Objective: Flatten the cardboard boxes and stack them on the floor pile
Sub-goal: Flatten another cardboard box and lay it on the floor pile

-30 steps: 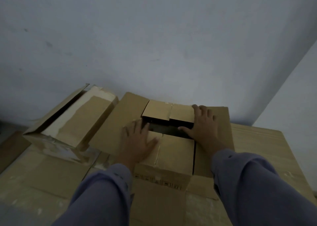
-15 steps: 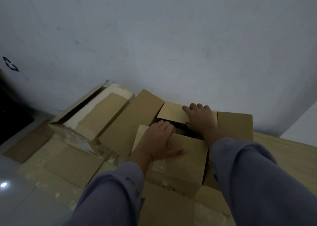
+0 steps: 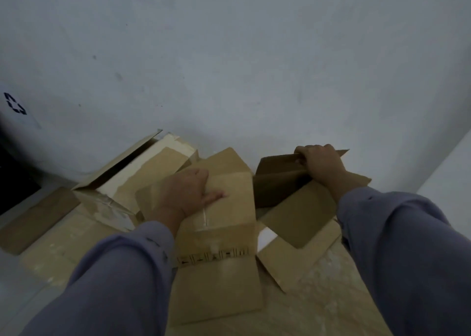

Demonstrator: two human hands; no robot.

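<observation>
We look down at a cardboard box (image 3: 224,208) lying half collapsed on the floor, close to the white wall (image 3: 254,68). Our left hand (image 3: 187,195) lies on its top panel with the palm down; the thumb is stretched out to the right across the cardboard and the fingers bend over the far edge of the panel, so the hand presses and holds the panel at once. Our right hand (image 3: 322,166) is further back and to the right. Its fingers are curled over the upper edge of a raised flap (image 3: 277,180), which stands tilted up from the box, its dark inner side facing us. Both arms wear grey-blue sleeves (image 3: 122,279).

A strip of black printed marks (image 3: 212,255) runs across the near side of the box, and a line of clear tape runs down the top panel under the left hand. Below the raised flap another flap (image 3: 298,218) of the same box lies spread out flat to the right.

The box sits on a pile of flattened cardboard (image 3: 76,236) that covers the floor under and around it. Just to the left stands a second box (image 3: 142,172), still unflattened, tilted, with pale torn patches on its top. A loose flat piece (image 3: 38,218) lies at the far left.
</observation>
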